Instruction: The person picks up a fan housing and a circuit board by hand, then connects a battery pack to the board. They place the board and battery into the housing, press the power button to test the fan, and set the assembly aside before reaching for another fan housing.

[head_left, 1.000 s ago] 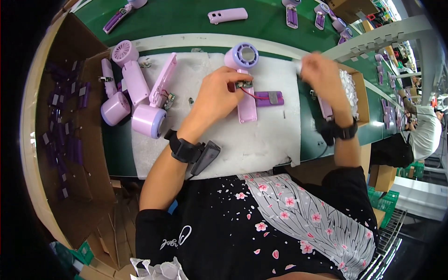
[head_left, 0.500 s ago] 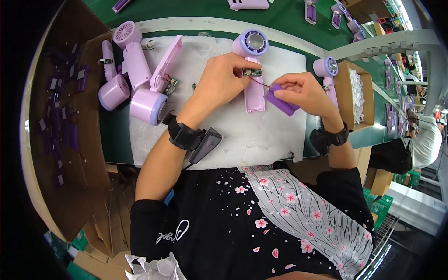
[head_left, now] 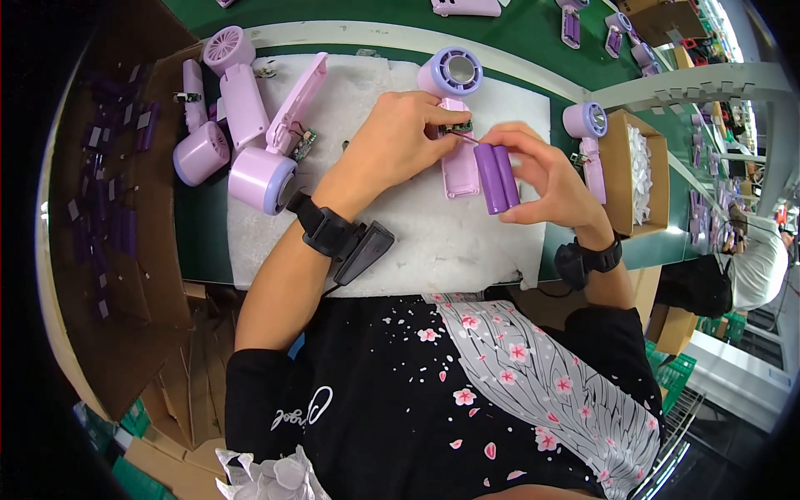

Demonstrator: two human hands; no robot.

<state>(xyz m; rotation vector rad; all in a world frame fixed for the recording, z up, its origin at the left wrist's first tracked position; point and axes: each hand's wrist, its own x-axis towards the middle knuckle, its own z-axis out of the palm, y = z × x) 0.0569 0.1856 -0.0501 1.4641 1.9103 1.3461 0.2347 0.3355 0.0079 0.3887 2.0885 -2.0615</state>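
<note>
A pink handheld fan lies on the white foam sheet, its lilac-rimmed round head pointing away from me and its handle open toward me. My left hand pinches a small green circuit board at the upper end of the handle. In my right hand is a purple battery pack of two cells side by side, gripped between thumb and fingers just right of the handle. Thin wires run from the pack toward the board; my left fingers partly cover the board.
Several fan bodies lie to the left, some with loose boards. A deep cardboard box of purple battery packs stands far left. On the right are another fan and a carton of white pieces. A metal rail runs behind.
My right hand has turned the battery pack from a slant to nearly lengthwise, so both cells show, and its fingers have spread along it. My left hand stays at the board.
</note>
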